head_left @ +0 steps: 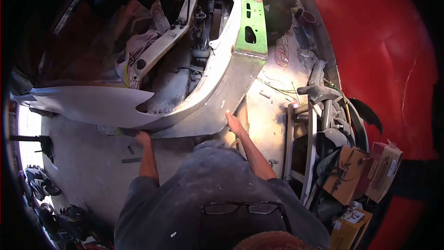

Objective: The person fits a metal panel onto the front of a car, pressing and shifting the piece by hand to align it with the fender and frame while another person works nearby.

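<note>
A curved bare-metal bumper panel [203,119] spans the front of a stripped white car body [92,104]. Its far section is green [252,28], with cut-out holes and a weld seam where it meets the grey metal. My right hand [234,122] is closed on the panel's outer edge, thumb on top and fingers hidden underneath. At the lower edge on the left, my left hand [144,137] is closed against the metal, its fingertips mostly out of sight. The inner frame rail [162,48] and engine bay parts lie exposed behind the panel.
A red vehicle panel [370,41] rises on the right. Beside it stand a metal rack [311,153] with car parts and cardboard boxes [347,174]. Cables [282,52] and a dark shape, possibly a crouching person [280,14], are beyond the bumper. A bar [132,160] lies on the floor.
</note>
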Action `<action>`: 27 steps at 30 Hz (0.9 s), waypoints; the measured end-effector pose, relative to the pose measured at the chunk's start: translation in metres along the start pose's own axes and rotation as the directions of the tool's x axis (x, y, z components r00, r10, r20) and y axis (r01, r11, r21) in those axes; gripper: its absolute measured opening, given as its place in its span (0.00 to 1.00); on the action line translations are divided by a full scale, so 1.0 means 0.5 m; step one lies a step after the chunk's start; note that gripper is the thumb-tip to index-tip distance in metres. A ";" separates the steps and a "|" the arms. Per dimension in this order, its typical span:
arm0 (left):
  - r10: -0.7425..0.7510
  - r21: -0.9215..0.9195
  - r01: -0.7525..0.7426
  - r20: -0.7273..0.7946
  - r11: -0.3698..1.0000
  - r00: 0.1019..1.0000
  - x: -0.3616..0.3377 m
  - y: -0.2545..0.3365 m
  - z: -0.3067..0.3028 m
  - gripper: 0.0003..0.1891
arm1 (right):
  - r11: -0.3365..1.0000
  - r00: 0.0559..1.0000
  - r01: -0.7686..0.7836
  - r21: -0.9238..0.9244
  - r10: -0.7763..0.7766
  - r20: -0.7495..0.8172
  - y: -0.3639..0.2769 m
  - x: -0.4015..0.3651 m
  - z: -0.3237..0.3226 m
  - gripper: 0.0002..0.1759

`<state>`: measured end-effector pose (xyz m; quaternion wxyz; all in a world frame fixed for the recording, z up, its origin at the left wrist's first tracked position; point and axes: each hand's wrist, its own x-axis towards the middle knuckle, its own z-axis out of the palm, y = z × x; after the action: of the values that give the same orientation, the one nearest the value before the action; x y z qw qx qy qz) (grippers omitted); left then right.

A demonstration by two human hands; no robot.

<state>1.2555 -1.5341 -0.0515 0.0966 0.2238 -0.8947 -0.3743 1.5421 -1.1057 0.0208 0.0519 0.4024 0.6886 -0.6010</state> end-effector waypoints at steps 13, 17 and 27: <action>-0.128 0.070 0.119 0.145 0.990 0.981 -0.001 0.020 -0.023 0.25 | 0.998 1.000 -0.024 -0.051 0.024 0.013 -0.015 -0.010 -0.006 0.51; -0.137 -0.064 0.145 0.111 0.987 0.984 0.004 0.016 -0.014 0.24 | 0.999 1.000 -0.009 -0.053 0.010 0.015 0.000 0.005 -0.001 0.51; 0.104 0.347 -0.189 0.248 0.919 0.963 0.058 -0.094 0.020 0.18 | 0.996 1.000 0.001 -0.087 0.000 0.014 -0.043 -0.027 -0.016 0.49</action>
<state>1.2417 -1.5706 -0.0920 -0.0210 0.1262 -0.9682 -0.2149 1.5414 -1.1042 0.0474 0.0740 0.3955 0.7138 -0.5733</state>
